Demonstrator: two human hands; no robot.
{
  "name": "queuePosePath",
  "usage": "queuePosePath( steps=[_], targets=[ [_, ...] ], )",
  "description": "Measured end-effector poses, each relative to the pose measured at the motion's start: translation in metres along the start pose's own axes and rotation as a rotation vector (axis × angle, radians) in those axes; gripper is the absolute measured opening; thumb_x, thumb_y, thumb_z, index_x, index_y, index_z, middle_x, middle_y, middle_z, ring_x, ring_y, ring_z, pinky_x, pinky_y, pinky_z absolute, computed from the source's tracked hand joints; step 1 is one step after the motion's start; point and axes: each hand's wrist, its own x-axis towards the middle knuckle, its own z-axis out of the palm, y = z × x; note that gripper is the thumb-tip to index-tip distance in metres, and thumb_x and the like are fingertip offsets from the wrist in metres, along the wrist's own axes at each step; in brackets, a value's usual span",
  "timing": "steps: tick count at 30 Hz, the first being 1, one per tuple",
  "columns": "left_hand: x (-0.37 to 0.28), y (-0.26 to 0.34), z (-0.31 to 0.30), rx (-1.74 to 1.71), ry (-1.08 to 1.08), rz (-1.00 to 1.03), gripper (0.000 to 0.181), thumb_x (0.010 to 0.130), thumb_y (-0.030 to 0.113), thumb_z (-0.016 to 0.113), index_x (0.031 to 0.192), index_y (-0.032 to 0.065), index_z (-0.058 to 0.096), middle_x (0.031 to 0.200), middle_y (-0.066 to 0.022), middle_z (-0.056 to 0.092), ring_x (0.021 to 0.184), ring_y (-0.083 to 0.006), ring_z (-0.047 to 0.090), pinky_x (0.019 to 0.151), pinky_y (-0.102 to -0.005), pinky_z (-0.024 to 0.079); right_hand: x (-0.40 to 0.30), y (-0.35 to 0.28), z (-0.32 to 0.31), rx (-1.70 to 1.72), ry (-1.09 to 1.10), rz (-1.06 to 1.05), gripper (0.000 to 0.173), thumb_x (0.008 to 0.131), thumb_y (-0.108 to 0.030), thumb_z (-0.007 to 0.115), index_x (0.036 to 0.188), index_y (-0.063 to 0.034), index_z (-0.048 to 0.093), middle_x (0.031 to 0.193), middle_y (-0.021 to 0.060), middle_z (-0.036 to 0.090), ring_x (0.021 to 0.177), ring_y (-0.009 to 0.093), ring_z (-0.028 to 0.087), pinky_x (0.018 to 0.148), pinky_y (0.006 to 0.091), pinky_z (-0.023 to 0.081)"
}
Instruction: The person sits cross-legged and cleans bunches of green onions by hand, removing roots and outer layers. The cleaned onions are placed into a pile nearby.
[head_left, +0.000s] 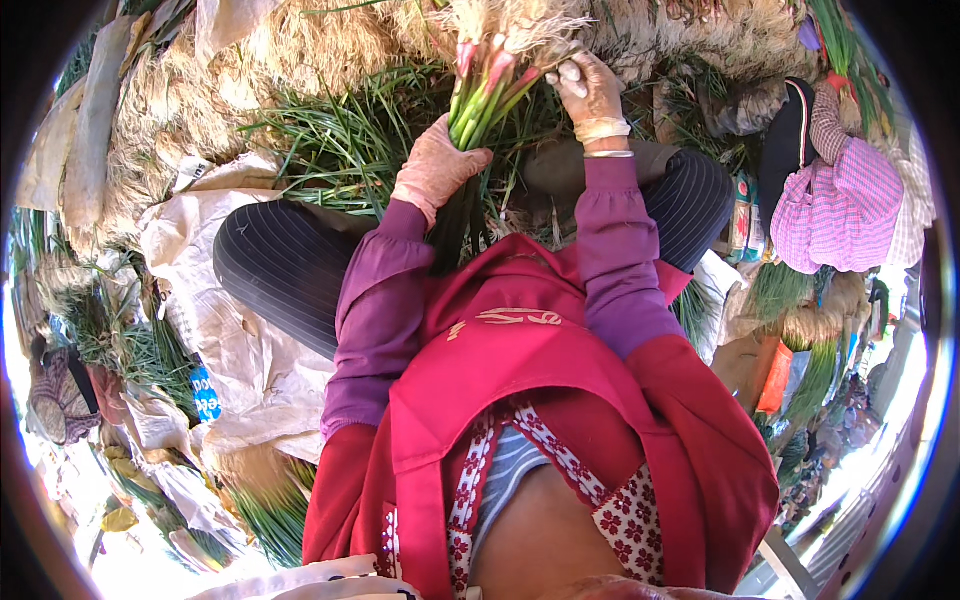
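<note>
A bunch of green onions (484, 97) with reddish lower stems and pale stringy roots stands upright before me, roots pointing away. My left hand (442, 169), in a thin pale glove, is closed around its green stalks. At the right of the bunch is my right hand (589, 86), also gloved and with a band at the wrist; its curled fingers are at the outermost stem and the root ends. Whether they pinch that stem is not clear. Loose green onion leaves (337, 142) lie under and beside my hands, between my bent knees.
Piled onions with dense roots (322, 52) stretch along the far side. A whitish plastic sack (232, 300) lies at left, with an onion bundle (274, 510) below it. A co-worker in a pink checked garment (836, 202) is at right, near another bundle (814, 360).
</note>
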Motion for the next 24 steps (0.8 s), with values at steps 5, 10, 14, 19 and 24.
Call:
queuePosePath(
  steps=[5,10,14,19,24],
  targets=[
    [-0.005,0.001,-0.013,0.051,0.137,-0.051,0.050,0.071,0.021,0.075,0.113,0.0025,0.057,0.094,-0.0159,0.068,0.087,-0.0288,0.066,0.080,-0.0355,0.050,0.031,0.046,-0.093,-0.698,0.163,0.258,0.032,0.095,-0.030,0.051,0.113,-0.0045,0.059,0.093,0.0067,0.067,0.084,0.020,0.066,0.076,0.0341,0.053],
    [-0.008,0.033,0.006,0.529,0.374,-0.165,0.046,0.074,0.029,0.074,0.106,0.0049,0.051,0.085,-0.0217,0.066,0.083,-0.0403,0.065,0.074,-0.0453,0.051,-0.002,-0.043,0.012,0.093,-0.358,0.422,0.053,0.085,-0.041,0.066,0.117,0.0001,0.059,0.112,0.0120,0.063,0.108,0.021,0.060,0.086,0.0311,0.051],
    [-0.015,0.034,0.029,0.628,0.351,0.019,0.082,0.066,0.027,0.083,0.129,-0.0022,0.038,0.106,-0.0250,0.061,0.099,-0.0391,0.061,0.085,-0.0428,0.049,-0.029,-0.044,0.102,0.591,-0.208,0.604,0.031,0.088,-0.016,0.066,0.114,0.0003,0.061,0.106,0.0077,0.065,0.096,0.015,0.061,0.084,0.0295,0.048],
    [-0.003,0.006,0.010,0.035,0.174,0.120,0.109,0.062,0.027,0.085,0.144,-0.0038,0.020,0.123,-0.0254,0.056,0.112,-0.0349,0.058,0.096,-0.0333,0.045,-0.026,-0.045,0.105,1.242,-0.140,0.661,0.032,0.086,-0.008,0.055,0.117,0.0015,0.058,0.114,0.0118,0.063,0.105,0.023,0.061,0.097,0.0359,0.046],
    [0.001,-0.008,0.019,-0.142,0.176,0.072,0.064,0.065,0.020,0.079,0.120,0.0022,0.052,0.106,-0.0164,0.066,0.098,-0.0288,0.065,0.087,-0.0344,0.049,-0.036,-0.045,0.095,1.213,-0.126,0.629,0.041,0.087,-0.010,0.054,0.126,-0.0011,0.052,0.124,0.0100,0.058,0.118,0.023,0.054,0.108,0.0384,0.035]
  ],
)
